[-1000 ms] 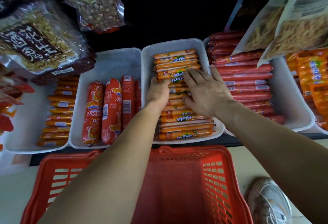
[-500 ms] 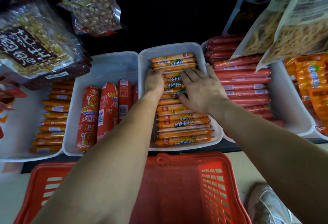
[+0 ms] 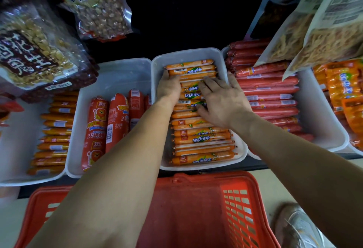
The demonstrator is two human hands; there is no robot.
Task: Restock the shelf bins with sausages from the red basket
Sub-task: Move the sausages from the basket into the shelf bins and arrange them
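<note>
1. Both my hands had slid farther back over the orange sausages [image 3: 200, 139].
2. My left hand [image 3: 169, 88] lay flat, fingers together.
3. My right hand [image 3: 222, 102] lay spread.
4. Those sausages filled the middle bin [image 3: 188, 54].
5. My red basket [image 3: 196, 208] sat below.

Both forearms are bare, with no sleeves, watch or rings showing up to the fingers. A grey-white laced sneaker [image 3: 296, 228] covers one foot, its mesh worn.
</note>
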